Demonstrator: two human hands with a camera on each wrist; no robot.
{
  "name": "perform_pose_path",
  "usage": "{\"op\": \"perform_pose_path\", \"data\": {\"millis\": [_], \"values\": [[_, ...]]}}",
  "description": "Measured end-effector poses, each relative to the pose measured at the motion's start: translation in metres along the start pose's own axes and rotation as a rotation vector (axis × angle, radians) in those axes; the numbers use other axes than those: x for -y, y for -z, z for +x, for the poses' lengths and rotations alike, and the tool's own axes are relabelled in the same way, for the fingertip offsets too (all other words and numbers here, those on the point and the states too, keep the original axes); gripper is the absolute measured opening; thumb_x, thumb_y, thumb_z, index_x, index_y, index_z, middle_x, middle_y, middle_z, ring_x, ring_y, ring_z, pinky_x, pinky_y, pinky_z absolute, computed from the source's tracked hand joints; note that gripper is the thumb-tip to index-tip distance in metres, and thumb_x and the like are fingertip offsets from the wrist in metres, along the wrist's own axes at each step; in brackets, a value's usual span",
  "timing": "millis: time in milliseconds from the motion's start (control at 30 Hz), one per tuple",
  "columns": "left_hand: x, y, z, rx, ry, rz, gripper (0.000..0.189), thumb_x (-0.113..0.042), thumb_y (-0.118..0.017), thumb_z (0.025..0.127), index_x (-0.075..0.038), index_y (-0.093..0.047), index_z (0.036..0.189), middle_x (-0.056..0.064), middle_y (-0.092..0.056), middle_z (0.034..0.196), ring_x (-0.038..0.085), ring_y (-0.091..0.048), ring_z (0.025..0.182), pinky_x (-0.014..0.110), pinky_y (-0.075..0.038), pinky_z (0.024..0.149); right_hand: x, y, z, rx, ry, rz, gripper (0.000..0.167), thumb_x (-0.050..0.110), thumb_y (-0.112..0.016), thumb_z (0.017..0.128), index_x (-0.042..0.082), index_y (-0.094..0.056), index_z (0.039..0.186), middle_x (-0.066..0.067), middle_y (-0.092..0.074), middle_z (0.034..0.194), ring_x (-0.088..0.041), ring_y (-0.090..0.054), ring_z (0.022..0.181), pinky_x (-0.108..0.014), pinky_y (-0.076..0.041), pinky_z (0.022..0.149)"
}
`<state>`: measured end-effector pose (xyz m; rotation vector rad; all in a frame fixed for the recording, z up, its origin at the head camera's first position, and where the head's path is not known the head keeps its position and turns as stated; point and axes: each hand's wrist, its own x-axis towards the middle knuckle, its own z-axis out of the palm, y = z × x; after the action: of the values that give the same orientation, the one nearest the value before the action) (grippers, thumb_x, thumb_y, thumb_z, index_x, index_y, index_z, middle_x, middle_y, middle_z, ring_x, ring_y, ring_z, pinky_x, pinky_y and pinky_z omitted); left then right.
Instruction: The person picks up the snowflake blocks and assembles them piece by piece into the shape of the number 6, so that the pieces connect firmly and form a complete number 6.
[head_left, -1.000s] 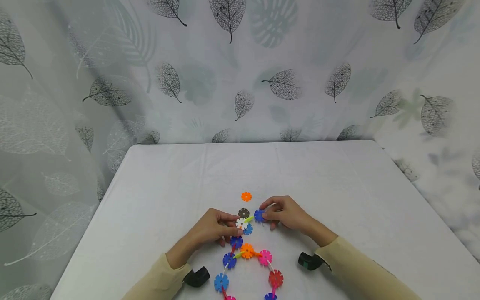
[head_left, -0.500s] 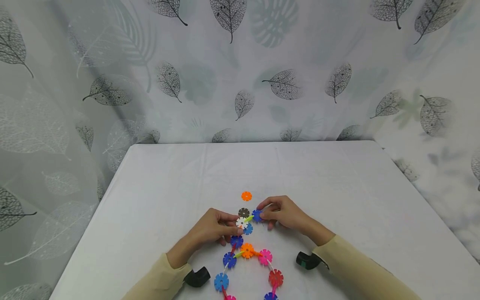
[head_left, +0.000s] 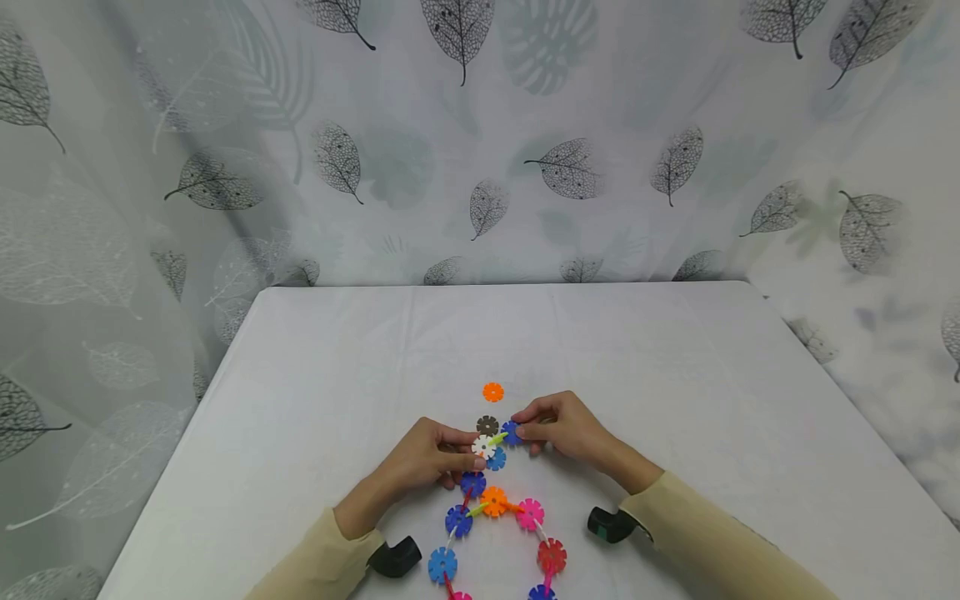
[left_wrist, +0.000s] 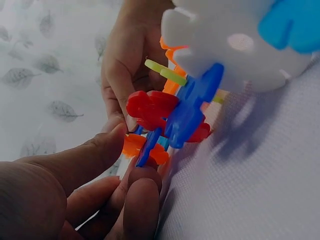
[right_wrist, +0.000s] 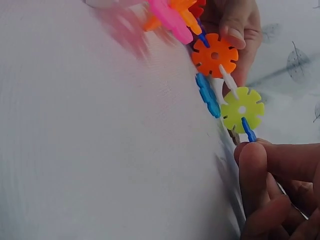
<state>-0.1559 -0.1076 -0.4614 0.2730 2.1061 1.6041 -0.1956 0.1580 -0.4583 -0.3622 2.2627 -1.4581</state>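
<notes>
A chain of notched plastic snowflake discs runs up from a ring of joined discs. My left hand pinches it around a dark blue disc, beside an orange disc. Past that orange disc come a white disc and a yellow-green disc. My right hand pinches a blue disc whose edge sits at a slot of the yellow-green one. Its fingertips hide part of this disc in the right wrist view. A red disc joins two blue discs lower in the chain.
A loose orange disc lies on the white table beyond the hands. A brown disc and a light blue disc lie beside the chain. The ring, with a pink disc and a red disc, reaches the near side.
My right hand has moved slightly left with its blue disc, bringing it closer to the white disc. The left hand and the ring have stayed in place.
</notes>
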Motion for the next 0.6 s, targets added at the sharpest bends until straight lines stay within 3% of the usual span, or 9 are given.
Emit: {"op": "perform_pose_path", "data": {"millis": [300, 600], "values": [[-0.0012, 0.0009, -0.0017, -0.026, 0.029, 0.026, 0.047, -0.025, -0.087, 0.082, 0.000, -0.073, 0.120, 0.005, -0.073, 0.081, 0.016, -0.063, 0.057, 0.032, -0.058, 0.055, 0.0006, -0.0005, -0.0007, 0.024, 0.006, -0.047, 0.021, 0.022, -0.073, 0.095, 0.012, -0.078, 0.113, -0.006, -0.072, 0.077, -0.017, -0.058, 0.058, -0.020, -0.034, 0.044], [-0.0058, 0.0092, -0.0048, -0.004, 0.031, 0.080, 0.047, -0.023, -0.088, 0.081, -0.003, -0.073, 0.120, 0.005, -0.069, 0.083, 0.018, -0.063, 0.057, 0.034, -0.058, 0.054, 0.0068, -0.0014, 0.0018, 0.096, 0.030, -0.052, 0.025, 0.020, -0.071, 0.097, 0.013, -0.076, 0.121, -0.007, -0.072, 0.079, -0.020, -0.057, 0.059, -0.021, -0.036, 0.046]]}}
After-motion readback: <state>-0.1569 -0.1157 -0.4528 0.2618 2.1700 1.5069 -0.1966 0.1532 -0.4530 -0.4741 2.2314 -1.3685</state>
